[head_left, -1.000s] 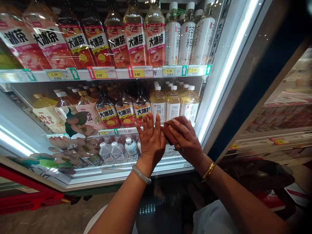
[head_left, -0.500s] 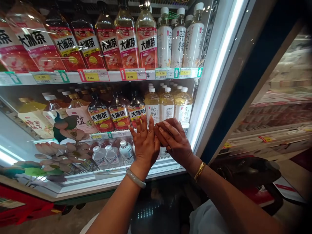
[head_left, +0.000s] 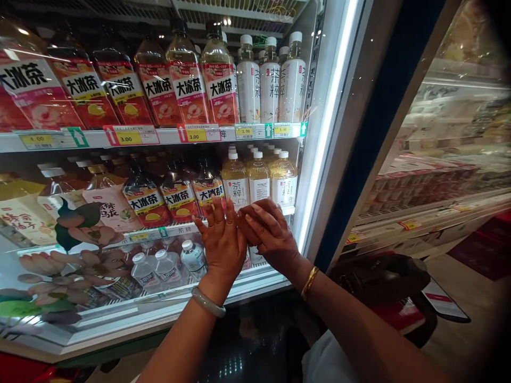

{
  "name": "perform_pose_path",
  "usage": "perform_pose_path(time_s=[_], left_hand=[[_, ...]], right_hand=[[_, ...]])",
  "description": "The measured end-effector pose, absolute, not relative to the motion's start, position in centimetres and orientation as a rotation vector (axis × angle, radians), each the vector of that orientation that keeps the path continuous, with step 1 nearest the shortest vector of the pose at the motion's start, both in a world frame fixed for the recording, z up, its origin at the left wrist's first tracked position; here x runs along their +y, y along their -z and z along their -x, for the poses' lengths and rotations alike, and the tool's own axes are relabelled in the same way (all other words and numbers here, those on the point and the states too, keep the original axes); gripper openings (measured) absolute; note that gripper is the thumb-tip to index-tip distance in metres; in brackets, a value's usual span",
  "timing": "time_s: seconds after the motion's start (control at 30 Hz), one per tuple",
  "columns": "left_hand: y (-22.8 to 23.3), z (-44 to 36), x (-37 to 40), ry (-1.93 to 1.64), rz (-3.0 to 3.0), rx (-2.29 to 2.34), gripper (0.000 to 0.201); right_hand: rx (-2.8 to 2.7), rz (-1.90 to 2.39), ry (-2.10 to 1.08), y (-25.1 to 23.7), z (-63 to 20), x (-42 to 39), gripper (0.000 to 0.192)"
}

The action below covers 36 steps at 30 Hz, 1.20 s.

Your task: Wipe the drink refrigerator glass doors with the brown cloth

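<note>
Bottles (head_left: pixel 207 190) have shifted left in view, some partly behind left hand (head_left: pixel 222 247).

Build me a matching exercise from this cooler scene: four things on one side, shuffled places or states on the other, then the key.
Column one
1. Left hand
2. Right hand
3. Flower decoration
4. Pale yellow bottles with white caps

Column two
A. At the right end of the middle bottle row
B. Gold bracelet on the wrist
C. At the lower left of the view, in front of the shelved drinks
D. Fingers spread, pale bangle on the wrist

Right pairs: 1-D, 2-B, 3-C, 4-A
</note>
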State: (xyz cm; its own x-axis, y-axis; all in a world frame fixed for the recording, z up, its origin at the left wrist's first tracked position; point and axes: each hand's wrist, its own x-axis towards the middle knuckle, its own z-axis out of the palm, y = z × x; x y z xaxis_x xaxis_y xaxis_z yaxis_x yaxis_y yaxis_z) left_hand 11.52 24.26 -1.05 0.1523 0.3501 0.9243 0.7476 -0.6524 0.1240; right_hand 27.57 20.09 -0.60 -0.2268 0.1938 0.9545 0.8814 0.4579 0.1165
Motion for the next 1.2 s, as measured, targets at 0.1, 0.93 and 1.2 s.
perform_pose_path(time_s=[0.1, 0.93, 1.2], left_hand=[[0.3, -12.1, 24.4, 1.481, 2.063, -1.022, 0.078], [0.1, -13.5, 23.7, 1.441, 2.058, -0.967, 0.081], [0.2, -13.9, 23.8, 1.432, 2.087, -1.015, 0.083]], right_hand=[[-1.616, 0.942, 0.796, -0.5, -28.2, 20.0, 0.056], [-1.665, 0.962, 0.727, 0.6, -28.4, 20.2, 0.074], [-1.614, 0.981, 0.67, -0.8, -30.0, 20.1, 0.071]])
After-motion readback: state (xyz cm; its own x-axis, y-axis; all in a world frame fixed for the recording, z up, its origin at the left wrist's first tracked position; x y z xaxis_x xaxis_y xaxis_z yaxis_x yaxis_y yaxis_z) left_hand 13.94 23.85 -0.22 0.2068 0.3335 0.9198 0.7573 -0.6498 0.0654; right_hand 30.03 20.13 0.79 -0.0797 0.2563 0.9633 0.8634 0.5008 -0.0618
